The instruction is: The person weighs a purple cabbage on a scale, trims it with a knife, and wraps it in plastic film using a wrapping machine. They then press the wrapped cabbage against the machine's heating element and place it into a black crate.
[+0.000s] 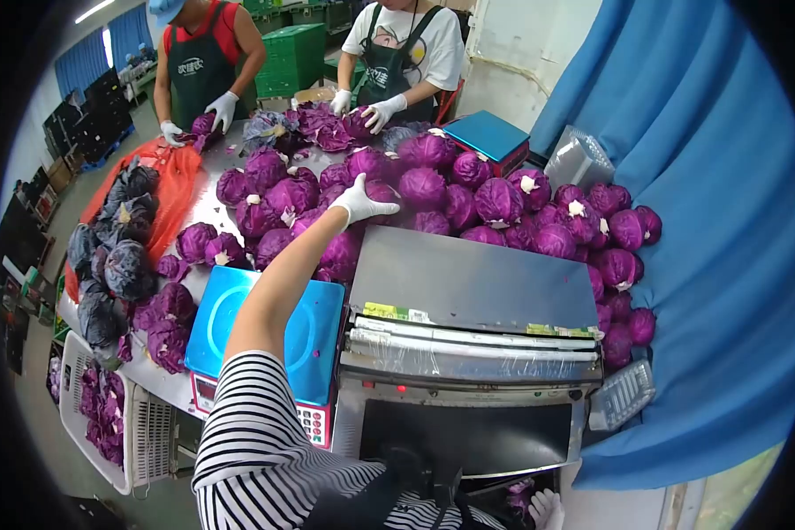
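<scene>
My left hand (362, 202), in a white glove, reaches across the table to the heap of red cabbages. Its thumb and fingers are spread beside a purple cabbage (381, 192), with no firm grip visible. More cabbages surround it, among them a round one (422, 189) to its right. Low at the bottom edge is my right hand (546, 511), also gloved and partly cut off by the frame. Its fingers look loosely extended, with nothing visible in them. Close to that hand, some purple cabbage (520, 495) shows below the wrapping machine (473, 283).
Beneath my left arm stands a blue-topped scale (314, 340); another scale (488, 134) is at the back. Two co-workers in aprons handle cabbages across the table. Dark outer-leaved cabbages (130, 269) lie left by red netting (178, 190). A white crate (132, 442) holds purple leaves. A blue curtain (715, 265) hangs right.
</scene>
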Demonstrator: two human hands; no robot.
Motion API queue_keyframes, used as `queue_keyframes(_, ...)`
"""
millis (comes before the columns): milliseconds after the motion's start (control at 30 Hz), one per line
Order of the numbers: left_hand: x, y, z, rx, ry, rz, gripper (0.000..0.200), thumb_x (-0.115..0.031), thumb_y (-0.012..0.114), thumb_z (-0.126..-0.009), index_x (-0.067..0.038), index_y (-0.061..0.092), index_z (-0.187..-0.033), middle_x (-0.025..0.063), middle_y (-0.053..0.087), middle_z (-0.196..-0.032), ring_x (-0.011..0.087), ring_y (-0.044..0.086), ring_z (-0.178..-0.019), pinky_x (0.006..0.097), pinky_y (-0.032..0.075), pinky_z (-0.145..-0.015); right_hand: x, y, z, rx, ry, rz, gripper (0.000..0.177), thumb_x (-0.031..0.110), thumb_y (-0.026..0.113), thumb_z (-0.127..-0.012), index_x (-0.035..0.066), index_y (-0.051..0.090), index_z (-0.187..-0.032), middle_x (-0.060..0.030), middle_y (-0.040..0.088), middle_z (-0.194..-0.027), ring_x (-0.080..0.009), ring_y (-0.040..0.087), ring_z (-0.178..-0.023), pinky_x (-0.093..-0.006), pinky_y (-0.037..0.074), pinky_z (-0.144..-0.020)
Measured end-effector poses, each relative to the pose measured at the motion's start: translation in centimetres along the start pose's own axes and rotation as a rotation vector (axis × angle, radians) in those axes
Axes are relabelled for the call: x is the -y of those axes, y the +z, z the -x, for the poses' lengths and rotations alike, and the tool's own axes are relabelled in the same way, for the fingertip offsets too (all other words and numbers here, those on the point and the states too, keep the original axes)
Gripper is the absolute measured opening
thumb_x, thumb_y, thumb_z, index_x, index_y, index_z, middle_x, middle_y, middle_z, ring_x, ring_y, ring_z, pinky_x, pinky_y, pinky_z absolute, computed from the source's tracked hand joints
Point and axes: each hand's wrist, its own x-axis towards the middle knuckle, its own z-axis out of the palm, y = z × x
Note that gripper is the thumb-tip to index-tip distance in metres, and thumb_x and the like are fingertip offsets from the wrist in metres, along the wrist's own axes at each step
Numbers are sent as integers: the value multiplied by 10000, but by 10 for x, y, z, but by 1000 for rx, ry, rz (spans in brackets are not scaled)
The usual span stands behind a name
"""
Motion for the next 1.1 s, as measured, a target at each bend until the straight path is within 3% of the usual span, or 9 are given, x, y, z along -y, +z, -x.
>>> queue_keyframes(133, 20, 8, -2, -103, 54, 246, 947, -453, 851, -586, 16, 411, -1282, 162, 572, -1165, 237, 566, -1068, 323, 429, -954, -2, 7, 13, -18, 17, -22, 474, 331, 466, -960, -13, 474, -1285, -197, 507, -1290, -296, 468, -1223, -399, 367, -1038)
queue_keyframes(267, 52, 7, -14, -234, 151, 636, 907, -360, 854, -606, 35, 400, -1286, 150, 579, -1146, 218, 579, -1043, 321, 453, -925, 9, 26, 25, -30, -10, 50, 468, 338, 482, -955, -9, 495, -1268, -186, 554, -1235, -285, 518, -1169, -385, 402, -1000)
queue_keyframes(367, 28, -24, 18, -300, 452, 633, 829, -243, 824, -664, -43, 378, -1334, 137, 519, -1233, 213, 519, -1129, 336, 415, -983, 41, 39, 38, 7, -58, 240, 442, 333, 478, -962, 0, 520, -1248, -164, 606, -1160, -261, 569, -1100, -369, 441, -951)
queue_keyframes(433, 0, -49, 54, -300, 565, 571, 838, -196, 816, -665, -81, 359, -1358, 127, 460, -1292, 215, 463, -1186, 346, 374, -1026, 75, 53, 46, 242, -85, 408, 467, 320, 514, -933, -10, 510, -1263, -191, 574, -1209, -290, 537, -1143, -390, 403, -997)
queue_keyframes(500, -20, -64, 84, -255, 642, 557, 846, -186, 807, -670, -82, 346, -1372, 130, 439, -1311, 216, 440, -1211, 346, 359, -1039, 95, 59, 37, 486, -305, 485, 625, 478, 564, -883, -61, 525, -1197, -192, 633, -1098, -269, 628, -975, -377, 470, -886)
queue_keyframes(567, -26, -72, 111, -249, 706, 496, 886, -187, 807, -651, -86, 336, -1394, 112, 413, -1355, 220, 386, -1271, 355, 305, -1076, 123, 95, 41, 569, -433, 397, 604, 451, 621, -854, -85, 556, -1125, -170, 672, -967, -234, 662, -854, -308, 511, -785)
queue_keyframes(767, 0, -72, 206, -136, 344, 931, 861, -216, 717, -734, -39, 256, -1440, 104, 374, -1406, 206, 342, -1311, 350, 237, -1104, 157, 145, 29, 716, -482, 436, 632, 484, 677, -796, -53, 580, -1114, -135, 667, -950, -201, 638, -884, -304, 486, -832)
queue_keyframes(833, 25, -68, 227, -112, 414, 1072, 885, -244, 709, -737, -32, 228, -1449, 98, 369, -1414, 210, 337, -1319, 355, 238, -1104, 159, 160, 22, 801, -463, 429, 626, 465, 693, -787, -54, 578, -1116, -131, 669, -960, -202, 637, -899, -304, 478, -851)
queue_keyframes(1100, 50, -71, 309, -381, 319, 843, 863, -370, 751, -669, -41, 381, -1376, 105, 447, -1353, 223, 420, -1262, 350, 302, -1070, 168, 215, 21, 1063, -474, 576, 620, 444, 700, -787, -57, 574, -1132, -128, 668, -983, -190, 631, -922, -295, 468, -863)
